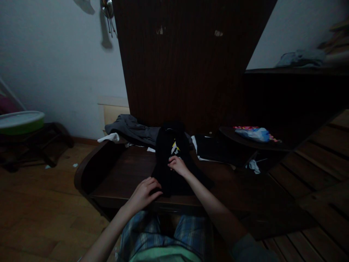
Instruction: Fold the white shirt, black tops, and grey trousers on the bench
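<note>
A black shirt (pixel 163 174) with a yellow and white print on its front lies lengthwise on the dark wooden desk top (pixel 125 163). It is narrow at the far end and flares toward me. My left hand (pixel 145 191) rests at the shirt's near left edge, fingers bent and thumb held apart from them. Over the middle of the shirt, just below the print, my right hand (pixel 177 166) has its fingers curled together on the cloth. How much fabric they pinch is hard to see in the dim light.
Crumpled grey clothing (pixel 133 129) lies at the back left, near a white cloth (pixel 109 137). Dark flat items with white edges (pixel 215 149) lie on the right. A small shelf holds a colourful plastic packet (pixel 253 134). Far left, a green-rimmed basin (pixel 21 122) sits on a stool.
</note>
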### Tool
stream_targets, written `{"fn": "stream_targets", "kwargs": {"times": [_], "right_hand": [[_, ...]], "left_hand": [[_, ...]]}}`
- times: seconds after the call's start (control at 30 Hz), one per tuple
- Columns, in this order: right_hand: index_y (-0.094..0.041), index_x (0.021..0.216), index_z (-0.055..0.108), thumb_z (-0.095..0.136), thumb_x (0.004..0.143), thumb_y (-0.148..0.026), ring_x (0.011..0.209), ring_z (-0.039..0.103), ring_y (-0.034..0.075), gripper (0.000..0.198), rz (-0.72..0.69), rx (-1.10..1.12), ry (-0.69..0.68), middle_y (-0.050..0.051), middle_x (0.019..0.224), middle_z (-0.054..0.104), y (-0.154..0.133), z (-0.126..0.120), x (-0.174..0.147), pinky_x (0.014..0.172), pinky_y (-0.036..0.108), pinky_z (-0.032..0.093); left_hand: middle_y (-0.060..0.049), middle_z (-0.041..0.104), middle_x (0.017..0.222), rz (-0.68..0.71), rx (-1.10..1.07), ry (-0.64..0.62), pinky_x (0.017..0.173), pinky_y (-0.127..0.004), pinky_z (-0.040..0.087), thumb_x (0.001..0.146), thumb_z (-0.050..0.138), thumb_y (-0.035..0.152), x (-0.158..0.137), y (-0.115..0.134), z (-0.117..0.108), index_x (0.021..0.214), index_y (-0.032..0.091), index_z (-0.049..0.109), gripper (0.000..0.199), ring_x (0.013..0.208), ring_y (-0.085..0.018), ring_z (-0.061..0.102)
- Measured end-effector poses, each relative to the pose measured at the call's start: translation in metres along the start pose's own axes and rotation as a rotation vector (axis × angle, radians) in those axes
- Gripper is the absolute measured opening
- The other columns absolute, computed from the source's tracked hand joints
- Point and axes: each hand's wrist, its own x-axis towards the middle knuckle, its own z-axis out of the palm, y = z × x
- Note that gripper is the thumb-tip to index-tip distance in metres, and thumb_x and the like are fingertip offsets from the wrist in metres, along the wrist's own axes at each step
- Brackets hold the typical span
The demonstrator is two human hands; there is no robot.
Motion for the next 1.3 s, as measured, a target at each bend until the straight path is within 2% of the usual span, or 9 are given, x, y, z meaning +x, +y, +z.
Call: {"fn": "stream_targets", "kwargs": {"times": [0.13, 0.27, 0.43, 0.57, 0.63, 0.83, 0.97, 1.13, 1.3], "right_hand": [[-0.019, 0.065, 0.044, 0.056, 0.062, -0.002, 0.036, 0.046, 0.006, 0.021, 0.039, 0.026, -0.003, -0.012, 0.042, 0.047, 0.001, 0.0, 0.0, 0.037, 0.015, 0.036], [-0.019, 0.066, 0.045, 0.056, 0.062, -0.002, 0.036, 0.047, 0.005, 0.021, 0.043, 0.052, -0.011, -0.012, 0.041, 0.047, 0.002, 0.001, 0.001, 0.036, 0.014, 0.035], [-0.018, 0.064, 0.045, 0.055, 0.062, -0.002, 0.035, 0.046, 0.005, 0.019, 0.055, 0.118, -0.012, -0.012, 0.04, 0.046, 0.005, 0.003, 0.003, 0.036, 0.015, 0.038], [-0.018, 0.066, 0.045, 0.055, 0.064, -0.005, 0.034, 0.047, 0.005, 0.017, 0.055, 0.238, 0.005, -0.012, 0.041, 0.047, 0.004, 0.005, 0.005, 0.036, 0.015, 0.039], [-0.018, 0.068, 0.044, 0.054, 0.068, -0.009, 0.033, 0.048, 0.006, 0.013, 0.068, 0.299, 0.006, -0.012, 0.041, 0.048, 0.003, 0.005, 0.006, 0.035, 0.015, 0.039], [-0.017, 0.066, 0.045, 0.053, 0.072, -0.014, 0.035, 0.05, 0.006, 0.01, 0.076, 0.312, -0.026, -0.008, 0.042, 0.051, 0.011, 0.006, 0.005, 0.037, 0.015, 0.039], [-0.017, 0.064, 0.047, 0.054, 0.071, -0.017, 0.037, 0.051, 0.006, 0.01, 0.032, 0.292, -0.012, -0.008, 0.044, 0.051, 0.021, 0.009, 0.006, 0.04, 0.016, 0.041], [-0.018, 0.065, 0.049, 0.057, 0.068, -0.02, 0.044, 0.052, 0.008, 0.009, -0.052, 0.154, -0.022, -0.007, 0.049, 0.05, 0.022, 0.009, 0.004, 0.048, 0.02, 0.044], [-0.017, 0.076, 0.055, 0.061, 0.066, -0.021, 0.063, 0.055, 0.01, 0.013, -0.304, -0.084, -0.128, -0.002, 0.068, 0.056, 0.015, -0.001, -0.018, 0.062, 0.025, 0.046]], "left_hand": [[-0.004, 0.061, 0.09, 0.027, 0.027, -0.019, 0.079, -0.032, 0.041, 0.074, 0.059, 0.036, 0.0, 0.001, 0.0, 0.088, 0.02, 0.058, 0.021, 0.086, -0.018, 0.055], [-0.003, 0.06, 0.089, 0.039, 0.085, -0.012, 0.081, -0.032, 0.04, 0.078, 0.051, 0.024, 0.0, 0.003, 0.001, 0.088, 0.02, 0.057, 0.012, 0.085, -0.017, 0.054], [-0.003, 0.058, 0.092, 0.006, 0.23, -0.018, 0.078, -0.033, 0.041, 0.072, 0.05, 0.016, 0.005, 0.012, 0.008, 0.098, 0.02, 0.052, 0.026, 0.087, -0.019, 0.053], [-0.004, 0.056, 0.087, 0.022, 0.272, 0.002, 0.073, -0.03, 0.043, 0.069, 0.047, 0.01, 0.011, 0.014, 0.004, 0.092, 0.019, 0.051, 0.025, 0.083, -0.019, 0.053], [-0.003, 0.055, 0.084, 0.012, 0.227, 0.108, 0.071, -0.027, 0.044, 0.068, 0.044, 0.009, 0.012, 0.01, -0.005, 0.089, 0.019, 0.05, 0.025, 0.08, -0.017, 0.054], [-0.004, 0.055, 0.081, -0.142, 0.173, 0.667, 0.07, -0.027, 0.044, 0.07, 0.038, 0.013, 0.003, -0.009, -0.037, 0.088, 0.018, 0.05, 0.022, 0.077, -0.017, 0.055], [-0.004, 0.058, 0.08, -0.29, 0.14, 0.809, 0.071, -0.028, 0.045, 0.071, 0.034, 0.016, -0.007, -0.02, -0.036, 0.084, 0.018, 0.052, 0.022, 0.078, -0.018, 0.057], [-0.006, 0.06, 0.08, -0.47, 0.04, 0.744, 0.07, -0.03, 0.046, 0.07, 0.034, 0.021, -0.023, -0.034, -0.021, 0.083, 0.018, 0.052, 0.022, 0.077, -0.019, 0.059], [-0.001, 0.059, 0.07, -0.603, -0.058, 0.558, 0.062, -0.028, 0.047, 0.063, 0.045, 0.024, -0.027, -0.042, -0.019, 0.097, 0.018, 0.049, 0.035, 0.065, -0.018, 0.06]]}}
